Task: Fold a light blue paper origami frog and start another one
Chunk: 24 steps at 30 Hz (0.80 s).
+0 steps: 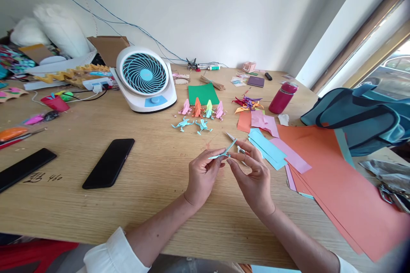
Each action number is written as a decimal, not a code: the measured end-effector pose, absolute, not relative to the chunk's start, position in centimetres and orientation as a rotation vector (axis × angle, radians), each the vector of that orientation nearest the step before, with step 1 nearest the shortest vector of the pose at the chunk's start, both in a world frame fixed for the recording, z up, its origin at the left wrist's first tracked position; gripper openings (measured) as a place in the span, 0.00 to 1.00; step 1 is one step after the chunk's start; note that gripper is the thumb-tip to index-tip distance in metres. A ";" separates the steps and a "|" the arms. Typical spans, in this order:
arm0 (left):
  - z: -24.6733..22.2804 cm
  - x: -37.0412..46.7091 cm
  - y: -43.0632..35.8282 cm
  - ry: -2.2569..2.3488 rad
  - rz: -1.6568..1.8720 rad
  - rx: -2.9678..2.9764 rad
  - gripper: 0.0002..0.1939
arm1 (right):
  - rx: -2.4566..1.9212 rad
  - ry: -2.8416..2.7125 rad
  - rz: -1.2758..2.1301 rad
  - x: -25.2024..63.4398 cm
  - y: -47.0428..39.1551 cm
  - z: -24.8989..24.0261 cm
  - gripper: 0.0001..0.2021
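My left hand pinches a small folded light-blue paper piece over the middle of the table. On its other side, my right hand has its fingers closed around the edge of the same piece. White-handled scissors lie behind my right hand, partly hidden by its fingers. Farther back stand folded paper figures, among them an orange one and a pink one. Two blue paper figures with spread limbs lie in front of them. Blue paper strips rest to the right of my right hand.
A white fan stands back left, and a black phone lies left of my hands. Large orange sheets, a pink bottle and a teal bag are at the right. A green sheet lies behind the figures.
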<state>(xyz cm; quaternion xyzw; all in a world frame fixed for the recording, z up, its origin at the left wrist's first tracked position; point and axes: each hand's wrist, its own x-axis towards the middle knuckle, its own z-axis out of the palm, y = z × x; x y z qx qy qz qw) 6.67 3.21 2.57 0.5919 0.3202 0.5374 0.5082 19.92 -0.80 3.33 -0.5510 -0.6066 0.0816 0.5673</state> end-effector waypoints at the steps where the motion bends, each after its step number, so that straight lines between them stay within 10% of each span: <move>1: 2.6 6.7 3.2 0.775 1.296 1.428 0.12 | -1.296 -1.424 0.184 19.9 -0.8 3.3 0.06; 24: 1.6 7.6 3.0 0.800 1.133 1.032 0.17 | -1.275 -1.386 0.154 19.5 -0.2 2.6 0.05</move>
